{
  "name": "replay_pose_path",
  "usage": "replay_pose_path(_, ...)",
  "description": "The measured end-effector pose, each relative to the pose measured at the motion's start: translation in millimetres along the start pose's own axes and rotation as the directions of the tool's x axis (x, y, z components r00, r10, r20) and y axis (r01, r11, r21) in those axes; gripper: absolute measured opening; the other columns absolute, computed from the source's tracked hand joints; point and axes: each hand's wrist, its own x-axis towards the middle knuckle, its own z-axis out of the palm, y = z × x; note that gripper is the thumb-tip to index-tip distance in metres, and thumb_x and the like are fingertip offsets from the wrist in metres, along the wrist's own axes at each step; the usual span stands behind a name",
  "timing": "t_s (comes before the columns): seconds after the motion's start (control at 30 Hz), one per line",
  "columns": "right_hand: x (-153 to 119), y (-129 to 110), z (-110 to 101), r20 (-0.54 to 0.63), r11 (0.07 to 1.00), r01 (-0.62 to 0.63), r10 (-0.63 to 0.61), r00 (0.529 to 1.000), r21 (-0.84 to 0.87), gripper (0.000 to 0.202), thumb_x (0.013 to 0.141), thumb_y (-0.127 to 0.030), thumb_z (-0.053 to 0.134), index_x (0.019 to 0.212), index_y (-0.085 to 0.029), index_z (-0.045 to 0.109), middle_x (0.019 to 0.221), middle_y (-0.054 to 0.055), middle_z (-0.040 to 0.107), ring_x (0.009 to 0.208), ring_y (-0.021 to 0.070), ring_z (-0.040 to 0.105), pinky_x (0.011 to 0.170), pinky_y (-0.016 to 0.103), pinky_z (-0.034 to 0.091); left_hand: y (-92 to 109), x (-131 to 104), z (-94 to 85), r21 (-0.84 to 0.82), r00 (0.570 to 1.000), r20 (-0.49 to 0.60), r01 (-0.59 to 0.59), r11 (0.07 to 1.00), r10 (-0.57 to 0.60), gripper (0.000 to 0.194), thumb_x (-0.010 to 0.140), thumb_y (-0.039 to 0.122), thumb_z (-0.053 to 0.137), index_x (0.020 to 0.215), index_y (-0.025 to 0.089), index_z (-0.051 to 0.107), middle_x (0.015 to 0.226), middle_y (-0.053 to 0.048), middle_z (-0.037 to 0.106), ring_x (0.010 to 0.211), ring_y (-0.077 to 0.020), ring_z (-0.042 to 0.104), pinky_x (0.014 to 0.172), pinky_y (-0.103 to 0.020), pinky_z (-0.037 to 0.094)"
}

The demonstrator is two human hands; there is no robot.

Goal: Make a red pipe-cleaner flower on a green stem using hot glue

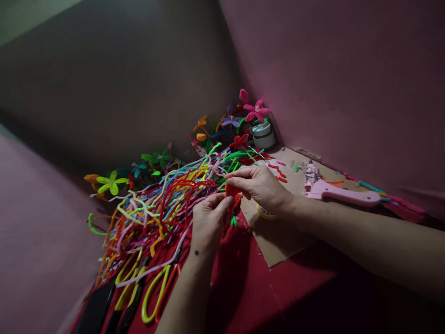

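Head view: your left hand (210, 213) has its thumb and fingers closed on a small red-orange fuzzy piece (232, 189), and your right hand (266, 188) pinches the same piece near its top, so both hands are grasping it. You have it just beside the right edge of a loose heap of multicoloured fuzzy craft stems (167, 190), which serves as the landmark here. Short bright green fuzzy tips (234, 221) show under the piece; you cannot tell whether they are joined to it. Right of the heap, partly under your right forearm, lies a brown cardboard sheet (274, 246), and your wrist half hides a yellow-rimmed round object (265, 213) on it. Nearer you than the heap, scissors with yellow-and-red handles (156, 295) and others with yellow-and-black handles (127, 284) lie on the deep red table surface (239, 278), with a flat black object (95, 304) to their left. Well to the heap's right rests a pink plastic tool with a long handle (347, 195). Beyond the heap's far right end stands a pale grey round container (263, 136), beside a pink fuzzy five-petalled flower (257, 111); a yellow-green fuzzy flower (112, 183) sits at its left end.
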Motion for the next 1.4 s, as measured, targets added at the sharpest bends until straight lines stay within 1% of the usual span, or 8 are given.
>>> replay_pose_path(0.13, 0.1, 0.5, 0.3, 0.0, 1.0, -0.004, 0.004, 1.0, 0.023, 0.012, 0.073, -0.018, 0.061, 0.078, -0.011, 0.07, 0.054, -0.003, 0.058, 0.043, 0.0044, 0.043, 0.045, 0.02, 0.037, 4.3, -0.9, -2.9, 0.06, 0.995, 0.09, 0.032, 0.998, -0.037, 0.021, 0.067, 0.031, 0.068, 0.064, 0.01, 0.065, 0.039, 0.006, 0.04, 0.036, -0.0025, 0.028, 0.036, -0.018, 0.016)
replay_pose_path(0.27, -0.4, 1.6, 0.0, 0.049, 0.999, -0.011, 0.009, 0.999, 0.049, 0.013, 0.072, -0.019, 0.063, 0.079, -0.011, 0.07, 0.058, -0.001, 0.061, 0.047, 0.0051, 0.045, 0.046, 0.02, 0.036, 3.9, -0.1, -4.7, 0.051, 0.992, 0.119, 0.041, 0.998, -0.047, 0.024, 0.066, 0.03, 0.069, 0.053, 0.011, 0.061, 0.036, 0.004, 0.039, 0.033, -0.0031, 0.029, 0.036, -0.019, 0.015)
replay_pose_path(0.5, 2.7, 5.2, -2.4, 0.19, 0.915, -0.154, 0.088, 0.978, 0.372, 0.03, 0.069, -0.021, 0.067, 0.098, -0.015, 0.068, 0.077, 0.002, 0.065, 0.054, 0.006, 0.048, 0.045, 0.019, 0.033, 0.7, 5.7, -14.2, -0.188, 0.977, 0.192, 0.132, 0.973, -0.095, 0.02, 0.067, 0.028, 0.069, 0.062, 0.009, 0.065, 0.043, 0.002, 0.049, 0.031, -0.0009, 0.027, 0.035, -0.018, 0.017)
replay_pose_path(0.73, 5.3, 13.3, -3.0, 0.264, 0.928, -0.13, 0.036, 0.964, 0.35, 0.025, 0.073, -0.02, 0.064, 0.097, -0.016, 0.068, 0.075, 0.001, 0.065, 0.052, 0.005, 0.049, 0.047, 0.018, 0.034, -2.1, 4.8, -11.8, -0.223, 0.968, 0.229, 0.152, 0.963, -0.1, 0.02, 0.068, 0.027, 0.069, 0.065, 0.008, 0.064, 0.051, 0.0, 0.055, 0.032, 0.0, 0.028, 0.035, -0.018, 0.015)
replay_pose_path(1.03, 4.5, 13.0, -2.2, 0.279, 0.905, -0.164, 0.053, 0.959, 0.393, 0.015, 0.072, -0.019, 0.065, 0.086, -0.015, 0.069, 0.069, 0.0, 0.065, 0.051, 0.0057, 0.05, 0.05, 0.02, 0.037, -4.0, 3.7, -12.1, -0.188, 0.956, 0.283, 0.137, 0.973, -0.08, 0.019, 0.07, 0.03, 0.068, 0.069, 0.011, 0.064, 0.044, 0.005, 0.044, 0.034, -0.0013, 0.027, 0.035, -0.018, 0.017)
replay_pose_path(1.17, 5.5, 15.1, -1.9, 0.286, 0.918, -0.165, 0.06, 0.956, 0.36, 0.023, 0.071, -0.02, 0.065, 0.093, -0.016, 0.069, 0.07, 0.0, 0.065, 0.053, 0.0059, 0.05, 0.048, 0.019, 0.036, -4.6, 5.6, -11.6, -0.188, 0.955, 0.279, 0.154, 0.97, -0.098, 0.019, 0.067, 0.028, 0.07, 0.063, 0.011, 0.062, 0.045, 0.004, 0.046, 0.033, -0.0012, 0.028, 0.035, -0.018, 0.016)
replay_pose_path(1.27, 9.4, 9.2, -2.9, 0.194, 0.959, -0.09, 0.037, 0.98, 0.27, 0.028, 0.072, -0.023, 0.065, 0.098, -0.015, 0.068, 0.079, 0.002, 0.067, 0.058, 0.0071, 0.052, 0.049, 0.019, 0.037, -3.8, 8.0, -10.9, -0.232, 0.968, 0.23, 0.16, 0.96, -0.105, 0.019, 0.063, 0.026, 0.073, 0.063, 0.01, 0.061, 0.047, 0.003, 0.049, 0.033, -0.0001, 0.028, 0.035, -0.016, 0.016)
replay_pose_path(1.4, 5.6, -14.7, -18.0, 0.026, 0.993, 0.079, -0.077, 0.997, -0.093, 0.026, 0.076, -0.024, 0.058, 0.099, -0.014, 0.067, 0.086, 0.005, 0.067, 0.066, 0.0103, 0.055, 0.058, 0.023, 0.044, -5.7, 13.5, -11.6, -0.33, 0.99, 0.133, 0.087, 0.94, -0.045, 0.02, 0.062, 0.024, 0.074, 0.067, 0.01, 0.061, 0.048, 0.006, 0.046, 0.035, 0.0007, 0.026, 0.035, -0.015, 0.017)
